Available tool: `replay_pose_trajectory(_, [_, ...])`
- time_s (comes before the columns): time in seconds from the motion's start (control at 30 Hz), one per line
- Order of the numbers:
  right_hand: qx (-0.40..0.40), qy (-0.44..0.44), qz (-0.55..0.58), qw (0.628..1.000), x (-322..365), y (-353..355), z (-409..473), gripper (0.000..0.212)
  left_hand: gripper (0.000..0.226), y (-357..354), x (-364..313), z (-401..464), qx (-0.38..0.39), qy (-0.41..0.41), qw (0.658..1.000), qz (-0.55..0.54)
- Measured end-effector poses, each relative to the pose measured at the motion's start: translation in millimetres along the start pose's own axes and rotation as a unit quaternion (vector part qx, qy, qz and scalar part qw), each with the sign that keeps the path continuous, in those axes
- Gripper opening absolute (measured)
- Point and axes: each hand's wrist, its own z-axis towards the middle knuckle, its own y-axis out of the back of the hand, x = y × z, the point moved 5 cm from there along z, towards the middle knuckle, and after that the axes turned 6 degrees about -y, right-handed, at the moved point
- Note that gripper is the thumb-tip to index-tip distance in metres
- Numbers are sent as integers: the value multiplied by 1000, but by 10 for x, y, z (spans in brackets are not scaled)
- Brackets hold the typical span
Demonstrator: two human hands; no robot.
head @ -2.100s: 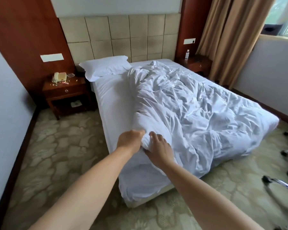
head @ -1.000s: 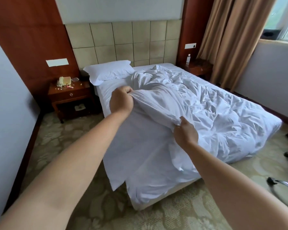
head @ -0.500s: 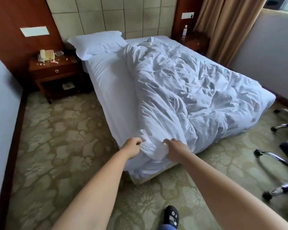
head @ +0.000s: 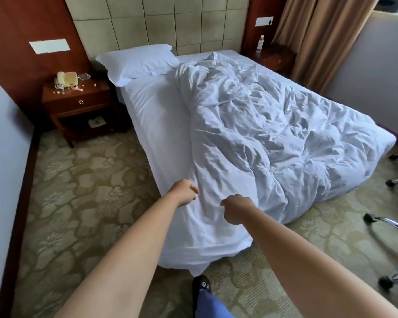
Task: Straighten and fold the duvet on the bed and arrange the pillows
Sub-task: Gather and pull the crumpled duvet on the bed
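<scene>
Head view: both fists, left hand [head: 184, 192] and right hand [head: 236, 209], seem to pinch the duvet [head: 262, 138] edge at the bed [head: 152, 115] foot — bunched rightward, unfolded; 1 pillow [head: 139, 61] visible, unarranged.

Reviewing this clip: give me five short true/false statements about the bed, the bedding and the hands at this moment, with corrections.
1. Both hands grip the duvet at the foot corner of the bed. True: left hand, right hand.
2. The duvet lies flat and smooth. False: it is rumpled and bunched to one side.
3. One pillow lies at the headboard. True.
4. The telephone sits on the floor. False: on the nightstand.
5. The water bottle lies on the duvet. False: it stands on the far nightstand.
</scene>
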Motion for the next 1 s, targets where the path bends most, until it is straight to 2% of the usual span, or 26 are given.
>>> replay_pose_trajectory(0.23, [-16,37,49,998,452,384,884,54,38,467,129,730,39,-3,991,126])
replay_pose_trajectory(0.43, [6,14,113,993,608,629,1643,56,54,813,199,1427,95,8,977,191])
replay_pose_trajectory(0.7, [41,-31,152,987,847,815,2302,54,64,1173,263,2148,136,-89,945,284])
replay_pose_trajectory(1.0, [47,-179,215,959,1330,951,3056,46,65,1626,584,3145,205,-211,896,332])
